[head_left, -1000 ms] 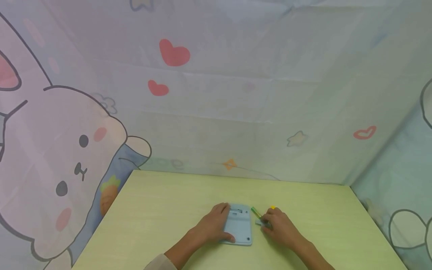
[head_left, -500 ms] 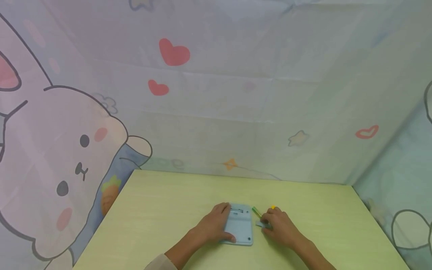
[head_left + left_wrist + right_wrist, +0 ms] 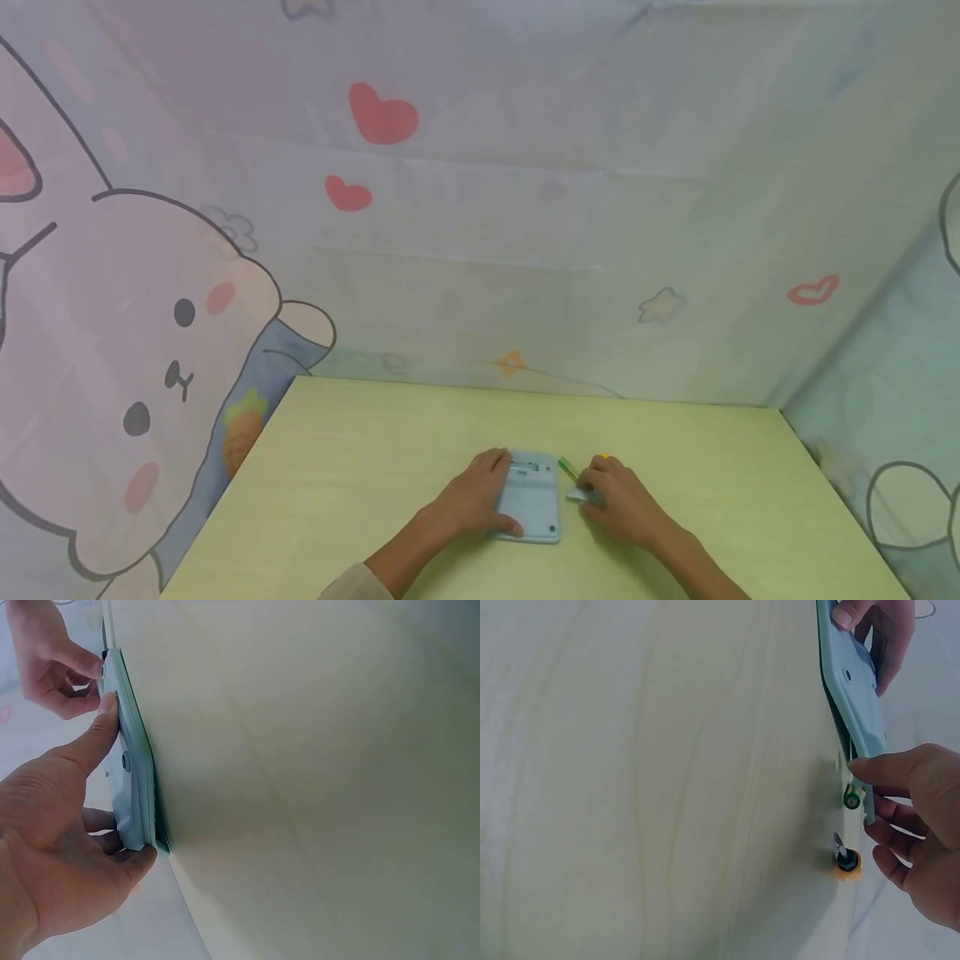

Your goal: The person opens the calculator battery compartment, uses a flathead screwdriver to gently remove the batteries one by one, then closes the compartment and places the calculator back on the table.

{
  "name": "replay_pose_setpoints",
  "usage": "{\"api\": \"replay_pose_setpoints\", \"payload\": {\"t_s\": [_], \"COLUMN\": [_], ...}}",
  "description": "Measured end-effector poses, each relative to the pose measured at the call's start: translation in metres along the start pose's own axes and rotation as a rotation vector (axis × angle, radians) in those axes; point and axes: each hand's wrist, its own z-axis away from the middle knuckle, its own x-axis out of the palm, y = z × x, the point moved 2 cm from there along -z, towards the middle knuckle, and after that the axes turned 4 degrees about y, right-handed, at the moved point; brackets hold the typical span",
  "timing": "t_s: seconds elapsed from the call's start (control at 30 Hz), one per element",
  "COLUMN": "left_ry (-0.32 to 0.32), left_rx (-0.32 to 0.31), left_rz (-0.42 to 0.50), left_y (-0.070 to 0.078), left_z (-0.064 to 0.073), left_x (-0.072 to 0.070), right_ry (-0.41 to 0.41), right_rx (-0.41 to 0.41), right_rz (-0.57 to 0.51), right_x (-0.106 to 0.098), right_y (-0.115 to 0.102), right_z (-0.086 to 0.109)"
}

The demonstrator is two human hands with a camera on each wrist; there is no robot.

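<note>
A flat light-blue device (image 3: 528, 504) lies on the table with its back up, a battery slot (image 3: 525, 468) uncovered near its far edge. My left hand (image 3: 474, 497) grips its left side, thumb on the near part and fingers at the far corner. Right of the device, my right hand (image 3: 618, 504) pinches a small light-blue cover (image 3: 579, 495) between thumb and fingers. A green battery (image 3: 567, 468) lies just beyond that cover; its end (image 3: 853, 797) shows below my thumb in the right wrist view. Part of the cover is hidden by my fingers.
A screwdriver with an orange-yellow handle (image 3: 847, 864) and metal tip lies just beyond my right hand, mostly hidden in the head view. The pale wooden table (image 3: 375, 450) ends at a printed cloth backdrop (image 3: 480, 250) behind and at both sides.
The small cover in my right hand has tilted slightly. Both hands, the device and the battery stay in nearly the same places.
</note>
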Motion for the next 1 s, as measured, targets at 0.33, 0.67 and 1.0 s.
{"api": "replay_pose_setpoints", "payload": {"t_s": [0.33,0.67,1.0], "left_ry": [0.012,0.002,0.014], "left_rx": [0.019,0.003,0.010], "left_rz": [0.006,-0.005,-0.010], "left_y": [0.001,0.000,-0.005], "left_z": [0.002,0.000,-0.003], "left_x": [-0.001,0.000,0.006], "right_ry": [0.033,0.082,0.083], "right_rx": [-0.015,-0.026,-0.020], "right_rz": [-0.060,-0.113,-0.122], "right_x": [-0.003,0.002,0.003], "right_y": [-0.007,-0.013,-0.022], "right_z": [-0.007,-0.016,-0.023]}}
